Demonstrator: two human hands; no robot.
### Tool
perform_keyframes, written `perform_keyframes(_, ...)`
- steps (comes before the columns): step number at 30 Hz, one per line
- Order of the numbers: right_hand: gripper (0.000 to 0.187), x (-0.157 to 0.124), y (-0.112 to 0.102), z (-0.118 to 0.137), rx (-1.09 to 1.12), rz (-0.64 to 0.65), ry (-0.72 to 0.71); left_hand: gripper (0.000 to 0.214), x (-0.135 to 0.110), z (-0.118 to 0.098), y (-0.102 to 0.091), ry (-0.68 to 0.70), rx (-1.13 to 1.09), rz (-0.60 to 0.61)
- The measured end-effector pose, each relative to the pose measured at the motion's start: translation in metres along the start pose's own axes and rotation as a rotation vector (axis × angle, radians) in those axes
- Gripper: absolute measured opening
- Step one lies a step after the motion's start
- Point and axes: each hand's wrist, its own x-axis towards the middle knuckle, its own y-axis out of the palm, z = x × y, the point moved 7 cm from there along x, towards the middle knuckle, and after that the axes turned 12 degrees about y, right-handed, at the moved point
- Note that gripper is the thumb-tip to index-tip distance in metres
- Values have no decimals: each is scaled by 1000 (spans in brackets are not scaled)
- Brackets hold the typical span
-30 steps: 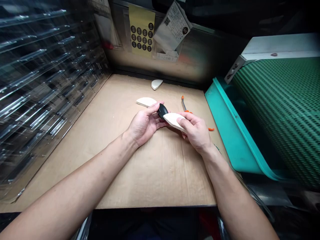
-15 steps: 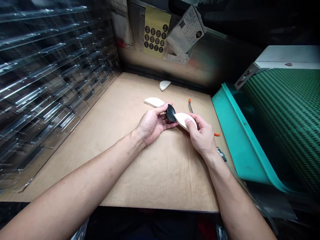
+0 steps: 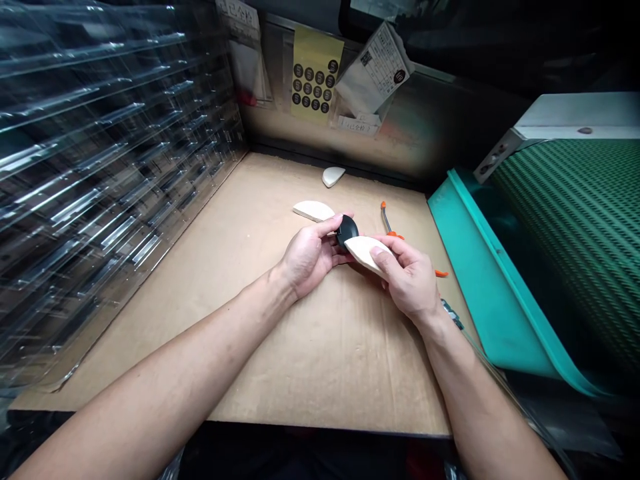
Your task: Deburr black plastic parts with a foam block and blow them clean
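Over the middle of a cardboard-covered bench (image 3: pixel 280 347), my left hand (image 3: pixel 307 257) pinches a small black rounded part (image 3: pixel 347 230) between thumb and fingers. My right hand (image 3: pixel 413 280) grips a cream half-moon shaped piece (image 3: pixel 367 253) whose tip meets the black part. The two hands are close together, a little above the board. A second cream half-moon piece (image 3: pixel 313 211) lies flat just beyond my left hand, and a smaller pale one (image 3: pixel 333 176) lies near the back wall.
An orange-tipped tool (image 3: pixel 386 217) lies behind my right hand. Clear plastic drawer racks (image 3: pixel 100 167) fill the left side. A teal tray (image 3: pixel 480 287) and a green ribbed belt (image 3: pixel 575 240) stand at right. Paper labels and a yellow sticker sheet (image 3: pixel 315 77) hang on the back wall.
Both hands keep the same hold on the black part and cream piece. The view has shifted, so everything sits slightly lower and further right in the picture.
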Motion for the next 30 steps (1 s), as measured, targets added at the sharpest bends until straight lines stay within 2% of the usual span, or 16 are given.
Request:
perform_keyframes(4,40,0,-9,0,-25,-145,-4,20,0,0,0,4,2,-4)
perform_keyframes(9,40,0,-1,-1,-3,-16,13,23,1,0,0,6,7,1)
perform_keyframes(14,42,0,-9,-3,-25,-138,38,22,1,0,0,-1,16,7)
perform_keyframes(18,41,-1,3,-1,71,41,73,24,1,0,0,2,17,14)
perform_keyframes(19,42,0,3,-2,112,53,95,25,1,0,0,1,18,16)
perform_keyframes(25,57,7,-16,-15,257,-177,186,27,-1,-1,2,-11,25,29)
perform_keyframes(30,54,6,-13,-12,198,-153,177,25,-1,-1,1,-2,23,23)
